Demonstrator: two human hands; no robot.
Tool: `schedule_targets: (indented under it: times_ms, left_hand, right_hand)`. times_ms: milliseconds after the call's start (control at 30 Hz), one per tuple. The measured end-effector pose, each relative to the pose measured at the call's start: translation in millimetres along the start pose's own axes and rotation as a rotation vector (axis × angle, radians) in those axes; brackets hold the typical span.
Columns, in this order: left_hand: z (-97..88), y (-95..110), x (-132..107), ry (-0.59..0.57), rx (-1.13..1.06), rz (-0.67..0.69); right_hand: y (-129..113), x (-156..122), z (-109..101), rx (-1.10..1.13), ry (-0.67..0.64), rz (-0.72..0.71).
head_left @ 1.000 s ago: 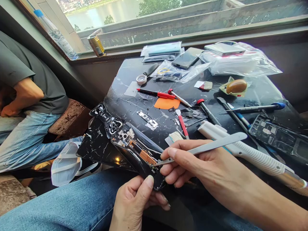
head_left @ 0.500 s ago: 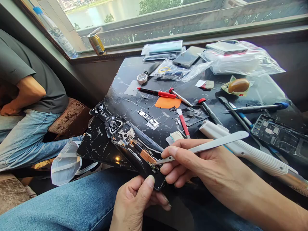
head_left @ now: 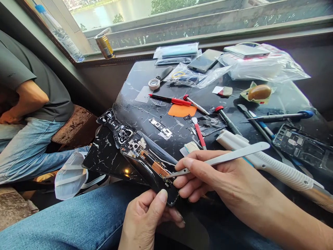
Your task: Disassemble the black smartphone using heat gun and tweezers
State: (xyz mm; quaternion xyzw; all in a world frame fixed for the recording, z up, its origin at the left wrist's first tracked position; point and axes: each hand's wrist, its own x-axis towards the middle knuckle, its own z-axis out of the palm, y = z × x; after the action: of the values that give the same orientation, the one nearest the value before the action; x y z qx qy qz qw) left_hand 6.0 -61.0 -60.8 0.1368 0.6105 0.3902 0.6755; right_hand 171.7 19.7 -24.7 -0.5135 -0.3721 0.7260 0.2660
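My left hand (head_left: 147, 218) grips the near end of an opened phone (head_left: 148, 161), thumb on its lower edge; the board and orange flex inside are exposed. My right hand (head_left: 208, 178) is closed round metal tweezers (head_left: 221, 159), held like a pen. The tweezer tips touch the phone's inside near its lower end, just above my left thumb. The phone juts out past the near left corner of the black marble table (head_left: 140, 104), over my lap.
A black inner frame (head_left: 114, 126) lies at the table's left edge. Red-handled screwdrivers (head_left: 199, 130), an orange pick (head_left: 182, 110), a white hot-air tool (head_left: 270, 163), another phone frame (head_left: 304, 146) and bagged parts (head_left: 260, 66) crowd the table. A person in jeans (head_left: 26, 104) sits left.
Almost nothing: the tweezer tips stay at the same spot in the phone, and the view has shifted very slightly.
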Motion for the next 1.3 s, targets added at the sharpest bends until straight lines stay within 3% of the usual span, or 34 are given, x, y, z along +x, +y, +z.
schedule_targets:
  times_ms: [300, 433, 567, 700, 800, 933, 1033, 1167, 1300]
  left_hand:
    - [1.7, 2.0, -1.2, 0.001, 0.009, 0.003]
    - [-1.5, -1.5, 0.9, -0.02, 0.014, 0.008]
    - [-4.4, -7.7, 5.9, -0.034, -0.011, 0.023]
    - [-3.3, -10.6, 4.5, -0.019, -0.101, 0.014]
    - [-4.3, -11.1, -2.0, 0.081, -0.167, 0.022]
    - [-13.9, -12.3, -6.0, 0.181, -0.268, 0.038]
    - [-19.3, -11.4, -3.6, 0.12, -0.357, 0.055]
    - [-19.7, -7.6, 4.3, 0.015, -0.337, 0.056]
    - [-26.1, -5.6, 9.1, 0.022, -0.326, 0.12]
  right_hand:
    - [0.7, -0.3, -0.4, 0.121, 0.0, 0.064]
    - [-1.0, -3.4, -3.0, 0.051, -0.035, 0.042]
    - [-8.9, -14.3, -14.7, -0.232, -0.112, -0.202]
    - [-15.4, -15.9, -29.8, -0.685, 0.046, -0.654]
    - [-15.9, -9.6, -33.6, -1.113, 0.117, -0.93]
    - [-18.0, -2.7, -28.1, -1.458, 0.002, -0.906]
    - [-24.5, 1.3, -20.6, -1.594, -0.079, -0.909]
    - [-35.9, 13.3, -8.1, -1.662, -0.095, -1.019]
    - [-46.0, 23.9, 10.1, -1.761, -0.094, -1.074]
